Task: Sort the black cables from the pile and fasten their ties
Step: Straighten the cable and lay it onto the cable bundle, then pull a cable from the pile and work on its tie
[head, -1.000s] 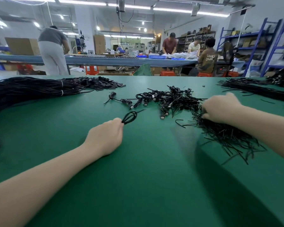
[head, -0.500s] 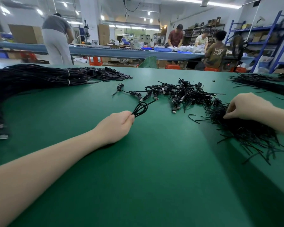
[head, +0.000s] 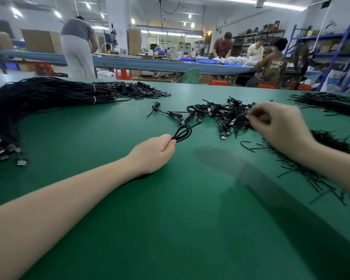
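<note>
My left hand (head: pixel 153 152) rests on the green table (head: pixel 170 219) and pinches a small coiled black cable (head: pixel 183 132) whose loops stick out past my fingertips. A heap of tied black cables (head: pixel 220 114) with USB plugs lies in the middle of the table. My right hand (head: pixel 279 126) is raised over the right edge of that heap, thumb and forefinger pinched together; whether a thin tie sits between them is too blurred to tell. A pile of thin black ties (head: pixel 315 158) spreads under my right forearm.
A thick bundle of long black cables (head: pixel 49 96) curves along the left side, its plugs (head: pixel 6 150) at the left edge. More black strands (head: pixel 327 103) lie at the far right. Several people work at a long table (head: pixel 150 61) behind.
My right hand has lifted off the tie pile and moved up and left to the cable heap. My left hand still holds the coiled cable, shifted slightly forward.
</note>
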Motion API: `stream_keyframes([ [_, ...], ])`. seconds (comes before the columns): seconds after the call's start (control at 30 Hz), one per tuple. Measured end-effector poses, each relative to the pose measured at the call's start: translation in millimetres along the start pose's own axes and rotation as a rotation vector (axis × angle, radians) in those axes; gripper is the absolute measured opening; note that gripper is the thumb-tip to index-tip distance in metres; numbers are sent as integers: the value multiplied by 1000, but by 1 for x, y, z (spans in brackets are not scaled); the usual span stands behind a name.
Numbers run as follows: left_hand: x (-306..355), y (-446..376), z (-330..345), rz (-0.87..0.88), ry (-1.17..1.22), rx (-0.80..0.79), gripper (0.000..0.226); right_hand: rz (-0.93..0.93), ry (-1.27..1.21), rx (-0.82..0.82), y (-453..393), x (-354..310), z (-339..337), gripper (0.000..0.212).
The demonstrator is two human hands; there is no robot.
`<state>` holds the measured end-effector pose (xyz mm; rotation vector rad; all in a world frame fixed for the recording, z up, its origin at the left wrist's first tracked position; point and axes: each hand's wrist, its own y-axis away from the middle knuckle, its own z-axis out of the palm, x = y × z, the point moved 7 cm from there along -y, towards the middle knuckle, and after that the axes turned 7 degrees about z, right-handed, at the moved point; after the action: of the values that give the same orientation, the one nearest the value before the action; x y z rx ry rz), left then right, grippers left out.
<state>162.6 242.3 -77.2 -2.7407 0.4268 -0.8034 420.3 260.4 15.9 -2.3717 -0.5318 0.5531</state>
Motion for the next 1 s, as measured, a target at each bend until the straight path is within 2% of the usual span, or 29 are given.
stream_keyframes([
  [0.1, -2, 1, -2, -1, 48, 25, 37, -13, -270, -36, 10, -58, 33, 8],
  [0.2, -4, 1, -4, -5, 49, 51, 34, 10, -427, -90, 17, -94, 70, 7],
  [0.33, -5, -2, -2, 14, -17, 60, 31, 98, -603, -4, 25, -101, 90, 8],
  [0.5, -2, 0, 1, 62, -133, 50, 32, 52, -677, 33, 31, -105, 90, 11],
  [0.77, 5, 3, 1, 77, -134, 54, 33, 75, -724, 52, 33, -103, 85, 8],
  [0.83, 7, 6, 0, 95, -180, 81, 34, 33, -669, 47, 35, -110, 81, 6],
  [0.9, 16, 10, -5, 147, -331, 141, 31, -104, -420, 45, 30, -123, 69, 3],
  [0.93, 27, 13, -9, 235, -447, 198, 29, -189, -253, -1, 23, -129, 65, 4],
  [1.0, 50, 19, -9, 465, -685, 262, 23, -233, -90, -238, 5, -129, 64, 9],
])
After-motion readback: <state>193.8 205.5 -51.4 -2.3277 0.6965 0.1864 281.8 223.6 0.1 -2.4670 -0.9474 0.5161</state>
